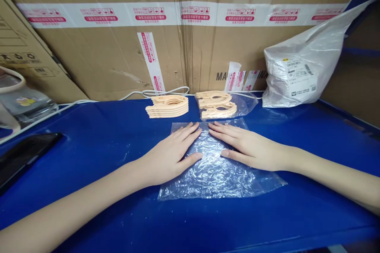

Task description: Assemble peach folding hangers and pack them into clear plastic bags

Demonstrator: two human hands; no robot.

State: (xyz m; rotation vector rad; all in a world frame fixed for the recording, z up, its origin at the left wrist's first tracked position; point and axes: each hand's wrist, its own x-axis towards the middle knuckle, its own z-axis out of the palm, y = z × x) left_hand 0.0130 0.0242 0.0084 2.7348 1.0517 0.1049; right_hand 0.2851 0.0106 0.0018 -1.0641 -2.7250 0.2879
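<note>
A crinkled clear plastic bag (pixel 208 180) lies flat on the blue tabletop. On its left part rests my left hand (pixel 170 152), fingers stretched out and thumb pointing inward. My right hand (pixel 249 146) lies spread on the bag's right part, its fingertips a short gap from those of the left. Just beyond the bag sits a stack of cream plastic folding hangers (pixel 169 106). To its right are more cream hangers (pixel 218 104), inside a clear bag.
Cardboard boxes (pixel 118 51) with printed tape stand behind the table. A white cable (pixel 124 97) runs along the back edge. At the right back stands a labelled white plastic bag (pixel 297 71). A black phone (pixel 26 154) and a clear pouch (pixel 32 101) are at left.
</note>
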